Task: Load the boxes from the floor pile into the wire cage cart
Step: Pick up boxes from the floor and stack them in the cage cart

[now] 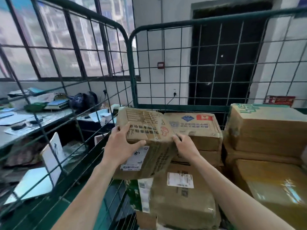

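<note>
A worn brown cardboard box with red print and a white shipping label is held up inside the green wire cage cart. My left hand grips its near left corner, fingers on top and thumb on the front face. At the box's near right edge my right hand holds on with curled fingers. The box hangs tilted above other boxes stacked in the cart.
Several cardboard boxes fill the cart: one behind the held box, a labelled one below, large ones at right. Beyond the cage's left side stands a cluttered desk. A dark door lies behind.
</note>
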The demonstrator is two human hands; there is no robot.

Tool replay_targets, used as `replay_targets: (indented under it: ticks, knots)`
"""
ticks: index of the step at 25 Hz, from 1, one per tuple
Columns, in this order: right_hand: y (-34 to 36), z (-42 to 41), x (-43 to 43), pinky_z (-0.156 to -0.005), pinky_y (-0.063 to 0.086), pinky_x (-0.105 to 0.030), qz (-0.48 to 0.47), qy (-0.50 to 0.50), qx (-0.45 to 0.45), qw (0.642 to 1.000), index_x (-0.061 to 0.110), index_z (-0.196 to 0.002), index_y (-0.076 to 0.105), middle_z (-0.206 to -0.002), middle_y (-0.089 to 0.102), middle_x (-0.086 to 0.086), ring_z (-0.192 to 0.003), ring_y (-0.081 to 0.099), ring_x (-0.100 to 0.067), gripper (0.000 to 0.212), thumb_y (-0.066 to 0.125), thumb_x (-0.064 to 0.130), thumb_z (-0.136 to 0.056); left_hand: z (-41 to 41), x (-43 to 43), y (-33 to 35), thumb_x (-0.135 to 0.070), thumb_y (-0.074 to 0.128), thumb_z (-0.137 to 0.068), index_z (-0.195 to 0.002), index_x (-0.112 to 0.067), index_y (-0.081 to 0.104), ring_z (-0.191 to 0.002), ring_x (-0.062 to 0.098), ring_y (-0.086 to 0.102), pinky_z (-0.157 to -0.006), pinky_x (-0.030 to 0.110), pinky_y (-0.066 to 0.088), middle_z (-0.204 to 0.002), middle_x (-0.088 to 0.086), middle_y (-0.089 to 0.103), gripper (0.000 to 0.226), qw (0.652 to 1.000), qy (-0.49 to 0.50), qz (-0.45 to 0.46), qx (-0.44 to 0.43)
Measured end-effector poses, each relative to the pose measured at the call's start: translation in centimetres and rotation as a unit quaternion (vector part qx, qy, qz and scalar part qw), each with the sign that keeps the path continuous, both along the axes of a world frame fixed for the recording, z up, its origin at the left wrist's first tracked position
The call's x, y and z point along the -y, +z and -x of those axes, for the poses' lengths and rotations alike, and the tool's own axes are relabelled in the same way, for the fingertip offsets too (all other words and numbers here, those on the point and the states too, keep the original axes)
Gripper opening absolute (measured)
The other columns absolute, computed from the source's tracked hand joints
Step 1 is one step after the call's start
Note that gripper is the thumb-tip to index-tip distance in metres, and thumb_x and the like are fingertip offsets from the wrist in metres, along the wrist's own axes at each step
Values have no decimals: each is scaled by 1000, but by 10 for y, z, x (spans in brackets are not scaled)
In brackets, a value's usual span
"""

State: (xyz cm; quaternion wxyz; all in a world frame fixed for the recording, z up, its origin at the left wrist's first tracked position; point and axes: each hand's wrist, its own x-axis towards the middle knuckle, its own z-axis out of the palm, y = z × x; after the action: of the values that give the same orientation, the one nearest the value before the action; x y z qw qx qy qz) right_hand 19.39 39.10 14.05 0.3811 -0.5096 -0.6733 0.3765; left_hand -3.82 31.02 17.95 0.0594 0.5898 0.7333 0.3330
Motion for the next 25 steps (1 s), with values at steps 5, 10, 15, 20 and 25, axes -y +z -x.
replay_targets:
  ticks: [5,10,15,20,25]
  knots:
    - [-2,12,-3,-76,51,-31,1,-39,24,999,12,-129,64,-118,68,-2,-99,63,-17,39,43,36,-107,18,-28,8,-53,80,-78,-156,-25,33,-125,29,52,-105,48,48,-143,9,46,95,998,-65,12,18]
    - [11,34,6,-71,43,-24,-27,-38,44,998,15,-131,63,-111,65,5,-92,59,-11,38,43,37,-107,47,-35,12,-38,76,-87,-154,-24,38,-125,23,51,-103,41,44,-143,5,50,79,995,-76,0,66]
    - [18,69,9,-95,47,-30,-56,-12,81,995,18,-149,47,-135,62,-1,-120,58,-19,46,46,35,-106,60,-33,-9,-35,61,-98,-142,-27,55,-119,32,55,-97,47,50,-134,11,50,45,999,36,23,2]
    - [16,77,13,-109,44,-36,-116,22,191,974,17,-154,39,-150,52,-6,-133,53,-23,54,49,37,-105,60,-37,-27,-24,53,-101,-143,-26,56,-135,46,42,-112,53,40,-154,25,35,43,999,34,3,-31]
    - [6,71,12,-104,49,-36,-142,4,188,972,18,-153,42,-144,58,-5,-128,57,-23,54,52,37,-103,57,-49,-23,-57,63,-90,-152,-28,43,-149,48,17,-118,60,29,-165,21,18,72,999,13,31,-37]
